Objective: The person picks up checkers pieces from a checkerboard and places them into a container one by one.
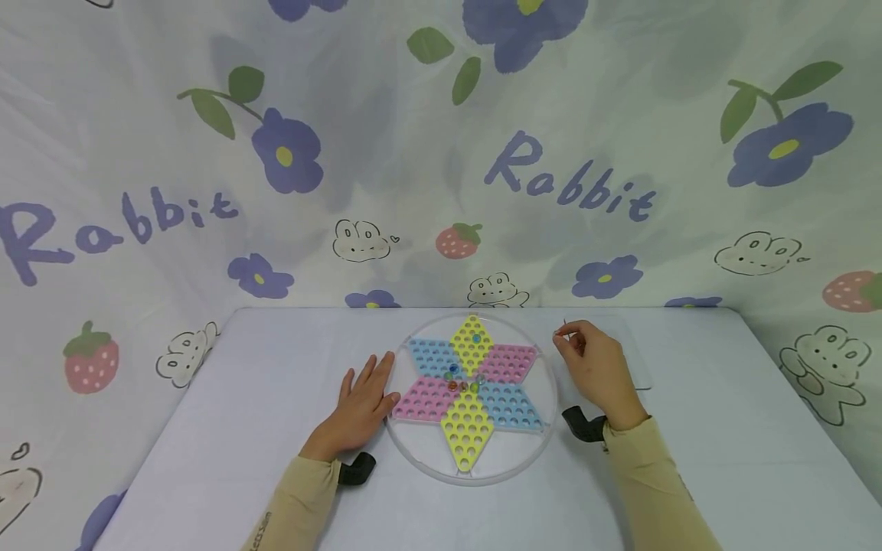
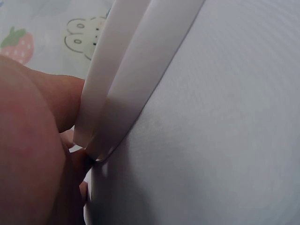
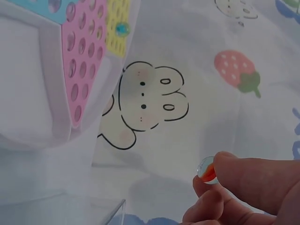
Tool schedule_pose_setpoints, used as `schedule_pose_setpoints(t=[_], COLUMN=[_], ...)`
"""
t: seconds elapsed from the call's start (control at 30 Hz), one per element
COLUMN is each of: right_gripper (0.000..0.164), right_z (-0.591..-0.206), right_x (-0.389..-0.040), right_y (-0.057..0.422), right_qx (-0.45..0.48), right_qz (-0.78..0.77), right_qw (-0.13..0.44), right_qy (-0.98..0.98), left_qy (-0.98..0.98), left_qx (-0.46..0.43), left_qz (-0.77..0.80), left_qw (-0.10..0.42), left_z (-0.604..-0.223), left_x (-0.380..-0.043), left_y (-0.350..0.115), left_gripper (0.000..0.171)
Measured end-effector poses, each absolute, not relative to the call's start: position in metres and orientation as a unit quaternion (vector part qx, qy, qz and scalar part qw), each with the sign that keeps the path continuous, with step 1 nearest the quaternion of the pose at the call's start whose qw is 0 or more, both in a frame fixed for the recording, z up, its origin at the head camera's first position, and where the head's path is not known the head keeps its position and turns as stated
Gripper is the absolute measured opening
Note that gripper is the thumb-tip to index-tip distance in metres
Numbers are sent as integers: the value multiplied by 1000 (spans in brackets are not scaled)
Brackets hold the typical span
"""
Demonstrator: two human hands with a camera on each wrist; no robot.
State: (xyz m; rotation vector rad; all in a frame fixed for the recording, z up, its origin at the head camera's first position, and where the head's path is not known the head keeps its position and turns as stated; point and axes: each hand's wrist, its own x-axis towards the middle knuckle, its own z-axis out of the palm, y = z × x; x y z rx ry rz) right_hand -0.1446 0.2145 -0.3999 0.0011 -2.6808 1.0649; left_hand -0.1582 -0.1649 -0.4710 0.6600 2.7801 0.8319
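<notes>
A round Chinese checkers board [image 1: 424, 463] with a yellow, pink and blue star lies on the table. Several glass marbles [image 1: 454, 369] sit around its centre, and a blue marble [image 1: 477, 338] sits in the far yellow point. My left hand [image 1: 358, 413] rests at the board's left rim, fingers stretched out; in the left wrist view it touches the white rim [image 2: 136, 70]. To the right of the board, my right hand [image 1: 599, 375] pinches a clear marble with an orange swirl [image 3: 206, 169] between thumb and fingertip, held up apart from the board.
A transparent tray [image 1: 641, 375] lies on the table beyond the right hand, partly hidden by it; its corner [image 3: 119, 213] shows in the right wrist view. Behind the white table [image 1: 241, 383] hangs a printed curtain [image 1: 386, 153]. Each wrist carries a black mount [image 1: 356, 469].
</notes>
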Motion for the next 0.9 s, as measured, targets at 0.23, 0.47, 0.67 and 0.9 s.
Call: schedule_pose_setpoints(t=[0.23, 0.47, 0.67, 0.9], right_gripper=[23, 23, 26, 27], right_z=[-399, -402, -407, -412], right_x=[-146, -145, -143, -144], right_y=[224, 236, 244, 250], right_qx=[-7, -10, -16, -21], right_qz=[372, 368, 363, 355], right_qw=[124, 134, 127, 123], right_qy=[-920, -920, -923, -927], left_qy=[930, 930, 930, 930], left_qx=[220, 220, 218, 214], left_qz=[283, 283, 285, 284], left_qw=[80, 83, 82, 89], left_z=[-471, -471, -471, -467], left_x=[-158, -159, -158, -157], left_y=[-165, -165, -165, -164], left_gripper=[67, 68, 68, 67])
